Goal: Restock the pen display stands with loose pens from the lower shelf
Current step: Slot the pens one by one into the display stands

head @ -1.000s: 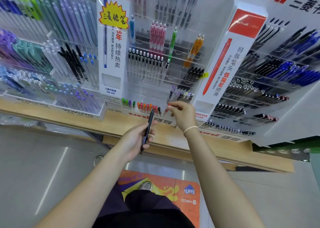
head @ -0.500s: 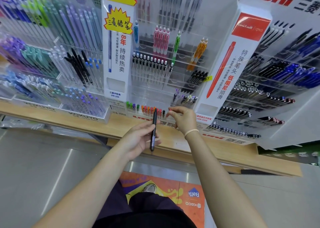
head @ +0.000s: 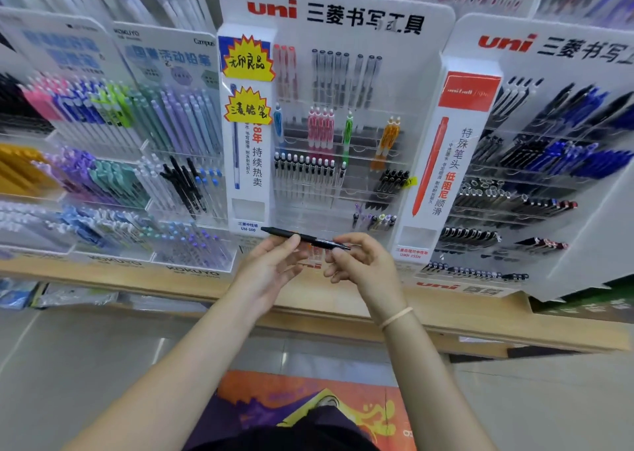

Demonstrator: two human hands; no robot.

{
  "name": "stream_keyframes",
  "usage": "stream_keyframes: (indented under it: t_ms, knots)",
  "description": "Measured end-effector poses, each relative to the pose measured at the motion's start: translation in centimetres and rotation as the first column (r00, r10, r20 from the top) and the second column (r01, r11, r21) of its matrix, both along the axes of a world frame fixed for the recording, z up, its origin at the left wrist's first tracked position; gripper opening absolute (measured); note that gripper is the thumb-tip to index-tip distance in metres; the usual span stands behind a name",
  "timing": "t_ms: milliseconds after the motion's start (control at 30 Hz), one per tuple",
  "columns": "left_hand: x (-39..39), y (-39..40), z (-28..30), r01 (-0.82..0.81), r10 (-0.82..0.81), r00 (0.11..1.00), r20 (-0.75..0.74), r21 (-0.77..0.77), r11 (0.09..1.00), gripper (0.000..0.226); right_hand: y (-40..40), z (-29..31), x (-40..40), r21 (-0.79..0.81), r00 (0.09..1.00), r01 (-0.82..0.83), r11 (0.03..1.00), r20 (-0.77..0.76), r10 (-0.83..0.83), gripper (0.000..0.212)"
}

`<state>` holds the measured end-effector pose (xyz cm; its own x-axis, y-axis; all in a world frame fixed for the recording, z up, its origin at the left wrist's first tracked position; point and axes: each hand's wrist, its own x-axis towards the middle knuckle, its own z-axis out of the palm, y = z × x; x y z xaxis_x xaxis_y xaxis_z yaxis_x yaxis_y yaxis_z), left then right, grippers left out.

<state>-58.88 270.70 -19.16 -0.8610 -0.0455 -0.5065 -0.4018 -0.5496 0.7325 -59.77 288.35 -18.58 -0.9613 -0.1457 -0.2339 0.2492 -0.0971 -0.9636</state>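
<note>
Head view, facing a wall of pen displays. A black pen (head: 307,238) lies nearly level in front of the centre uni display stand (head: 343,134), held between both hands at the height of the stand's lowest tier. The left hand (head: 271,272) is palm-up, its fingers curled lightly and its thumb and fingertips pinching the pen's middle; the pen's left end projects past the hand toward the white side panel labelled UM-100 (head: 247,226). The right hand (head: 360,265), wearing a pale band (head: 396,317) at the wrist, pinches the pen's right end between thumb and forefinger, the other fingers curled loosely beneath. The stand's clear tiers hold rows of pens: black-capped clear barrels in the middle row, pink, green and orange ones above, a few black ones at the right (the lowest tier is mostly hidden behind the hands). A second uni display stand (head: 549,162) to the right carries black and blue pens. To the left, Kokuyo display stands (head: 113,162) hold pastel mechanical pencils. All stands rest on a wooden shelf (head: 480,330), whose front edge runs across the view below the wrists. Beneath it, grey floor tiles (head: 68,382) and an orange printed mat (head: 302,399) are visible.
</note>
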Motion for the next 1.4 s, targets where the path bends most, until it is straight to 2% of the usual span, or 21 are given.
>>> stream_keyframes:
  t_ms: [233, 433, 500, 600, 700, 733, 800, 867, 933, 1000, 1067, 1167, 1400]
  knots:
    - [-1.4, -5.9, 2.6, 0.011, -0.007, 0.999, -0.047, 0.091, 0.996, 0.01, -7.6, 3.0, 0.0, -0.031, 0.987, 0.108, 0.994, -0.115, -0.111, 0.022]
    - [-1.8, -22.4, 2.9, -0.104, 0.108, 0.993, -0.047, 0.088, 0.991, 0.006, -25.2, 3.7, -1.9, -0.119, 0.986, 0.082, 0.989, -0.132, -0.098, 0.019]
    - [-1.8, -29.7, 2.6, -0.063, 0.064, 0.997, -0.048, 0.027, 0.998, 0.011, -32.6, 3.9, -2.6, -0.126, 0.987, 0.076, 0.989, -0.13, -0.092, 0.023]
    - [-1.5, -40.6, 2.1, 0.0, -0.014, 0.999, -0.051, -0.263, 0.965, 0.028, -43.0, 5.1, -3.5, -0.006, 0.981, 0.053, 0.999, -0.185, -0.053, 0.014]
    - [-1.1, -49.9, 1.8, -0.087, 0.023, 0.993, -0.118, -0.574, 0.814, 0.028, -51.0, 6.5, -5.0, 0.144, 0.965, 0.028, 0.989, -0.263, 0.011, 0.012]
    - [-1.0, -52.5, 1.7, -0.143, 0.029, 0.984, -0.174, -0.688, 0.711, 0.031, -53.0, 6.9, -5.5, 0.188, 0.958, 0.023, 0.982, -0.286, 0.033, 0.012]
    - [-1.1, -56.9, 1.5, -0.235, -0.028, 0.962, -0.273, -0.872, 0.429, 0.036, -56.3, 7.6, -6.3, 0.234, 0.949, 0.008, 0.972, -0.31, 0.067, 0.013]
    - [-2.0, -59.9, 1.3, -0.318, -0.161, 0.924, -0.347, -0.931, 0.181, 0.044, -58.6, 8.5, -7.3, 0.235, 0.94, 0.013, 0.972, -0.334, 0.068, 0.016]
    - [-3.7, -61.4, 1.2, -0.28, -0.312, 0.912, -0.267, -0.96, 0.002, 0.06, -60.3, 9.4, -8.5, 0.231, 0.919, 0.056, 0.971, -0.393, 0.04, 0.017]
    - [-5.4, -61.8, 1.2, -0.134, -0.438, 0.897, -0.063, -0.982, -0.133, 0.074, -61.2, 10.0, -9.8, 0.212, 0.892, 0.12, 0.97, -0.453, -0.011, 0.02]
    - [-6.8, -61.9, 1.0, -0.043, -0.516, 0.854, 0.072, -0.977, -0.208, 0.08, -61.7, 10.0, -10.9, 0.215, 0.878, 0.181, 0.96, -0.474, -0.059, 0.022]
    - [-8.2, -62.6, 0.4, 0.024, -0.528, 0.832, 0.168, -0.963, -0.269, 0.083, -62.6, 9.8, -12.4, 0.235, 0.881, 0.203, 0.951, -0.468, -0.072, 0.02]
    - [-8.9, -63.7, -1.2, 0.013, -0.545, 0.824, 0.154, -0.967, -0.254, 0.096, -65.8, 8.4, -15.0, 0.434, 0.895, 0.118, 0.893, -0.435, 0.093, 0.019]
